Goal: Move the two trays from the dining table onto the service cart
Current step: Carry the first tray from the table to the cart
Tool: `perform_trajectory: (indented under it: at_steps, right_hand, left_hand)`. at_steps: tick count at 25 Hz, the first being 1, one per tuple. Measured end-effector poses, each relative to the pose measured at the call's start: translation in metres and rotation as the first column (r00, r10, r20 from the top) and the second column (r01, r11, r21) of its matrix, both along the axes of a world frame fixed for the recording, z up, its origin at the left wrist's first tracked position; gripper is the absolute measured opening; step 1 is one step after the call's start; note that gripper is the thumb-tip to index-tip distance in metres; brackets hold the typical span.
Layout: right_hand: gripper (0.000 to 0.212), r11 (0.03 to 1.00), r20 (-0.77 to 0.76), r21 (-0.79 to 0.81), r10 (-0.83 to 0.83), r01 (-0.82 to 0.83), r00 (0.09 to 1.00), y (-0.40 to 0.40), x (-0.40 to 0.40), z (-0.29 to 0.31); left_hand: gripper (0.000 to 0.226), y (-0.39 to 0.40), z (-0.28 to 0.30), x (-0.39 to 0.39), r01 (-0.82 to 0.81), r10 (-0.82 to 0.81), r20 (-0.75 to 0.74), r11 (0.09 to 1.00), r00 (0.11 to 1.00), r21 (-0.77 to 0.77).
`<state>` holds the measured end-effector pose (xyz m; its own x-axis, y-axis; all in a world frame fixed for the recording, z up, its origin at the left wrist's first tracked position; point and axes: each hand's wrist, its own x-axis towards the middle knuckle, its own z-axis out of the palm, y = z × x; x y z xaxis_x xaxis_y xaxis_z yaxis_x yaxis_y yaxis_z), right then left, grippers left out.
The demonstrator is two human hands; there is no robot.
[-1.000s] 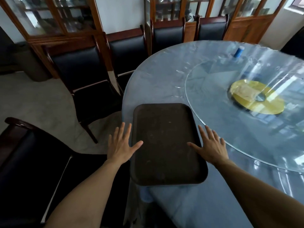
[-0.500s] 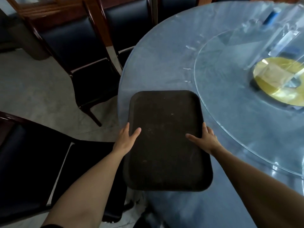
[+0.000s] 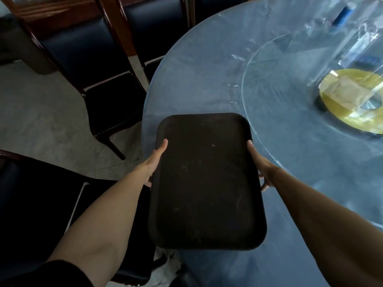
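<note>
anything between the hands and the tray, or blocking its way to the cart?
Nothing sits between them: the left hand and right hand already grip the long edges of the dark tray at the edge of the dining table. The cart is out of view, so that path cannot be judged; dark chairs stand close on the left.

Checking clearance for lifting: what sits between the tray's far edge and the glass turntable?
Nothing: in the head view only bare blue table cover separates the dark tray from the glass turntable.

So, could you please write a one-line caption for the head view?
Both hands, left and right, grip the long edges of a dark tray at the rim of a round table.
</note>
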<state>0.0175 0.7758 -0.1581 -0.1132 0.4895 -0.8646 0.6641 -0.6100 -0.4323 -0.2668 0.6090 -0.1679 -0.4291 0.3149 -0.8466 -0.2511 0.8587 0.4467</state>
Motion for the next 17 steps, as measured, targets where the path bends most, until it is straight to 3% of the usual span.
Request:
perform_trajectory:
  at_steps: [3,9,12,15,17]
  right_hand:
    - [0.107,0.998,-0.047,-0.058,-0.043,0.040,0.998,0.003,0.001,0.014]
    - [0.103,0.997,-0.031,-0.029,-0.076,0.076,0.997,-0.004,0.007,0.036]
    - [0.104,0.995,-0.028,-0.004,-0.100,0.100,0.995,-0.015,0.012,0.053]
    - [0.091,0.988,-0.051,0.023,-0.151,0.153,0.987,-0.032,0.019,0.070]
    - [0.089,0.982,-0.054,0.044,-0.183,0.185,0.982,-0.045,0.024,0.079]
  left_hand:
    - [0.138,0.001,0.011,-0.002,-0.012,0.013,0.037,1.000,0.999,-0.008]
    - [0.128,-0.008,0.039,0.000,-0.025,0.024,0.055,0.999,0.998,0.023]
    - [0.136,-0.015,0.056,0.002,-0.002,0.000,0.041,0.999,0.999,0.048]
    - [0.146,-0.022,0.070,0.003,0.056,-0.057,0.015,0.997,0.998,0.057]
    - [0.141,-0.027,0.081,0.007,0.105,-0.106,0.009,0.993,0.994,0.062]
